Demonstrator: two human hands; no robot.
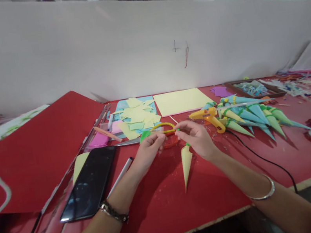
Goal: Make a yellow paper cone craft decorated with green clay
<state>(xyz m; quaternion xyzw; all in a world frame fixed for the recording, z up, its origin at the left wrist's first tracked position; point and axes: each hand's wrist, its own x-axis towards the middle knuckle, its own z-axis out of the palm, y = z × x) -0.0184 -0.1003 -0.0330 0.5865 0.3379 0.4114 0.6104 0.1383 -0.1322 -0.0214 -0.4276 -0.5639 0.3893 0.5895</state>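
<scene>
My left hand (152, 148) is closed in a pinch, with a small green piece (145, 135) beside its fingertips. Across from it, my right hand (196, 139) pinches something green and too small to make out. A pale yellow paper cone (186, 163) with a green top is just below my right fingers, its tip pointing down toward the table's front edge. Behind the fingertips lies a yellow ring-shaped item (162, 125), partly hidden. The yellow glue gun (208, 117) lies to the right of my right hand.
Blue and yellow cones (250, 112) are piled at the right. Yellow paper pieces (138, 112) and a pale yellow sheet (182, 101) lie at the back. On the left are a black phone (90, 183), a white pen (119, 176), scissors (128, 142) and a red board (36, 152). A black cord (257, 154) runs right.
</scene>
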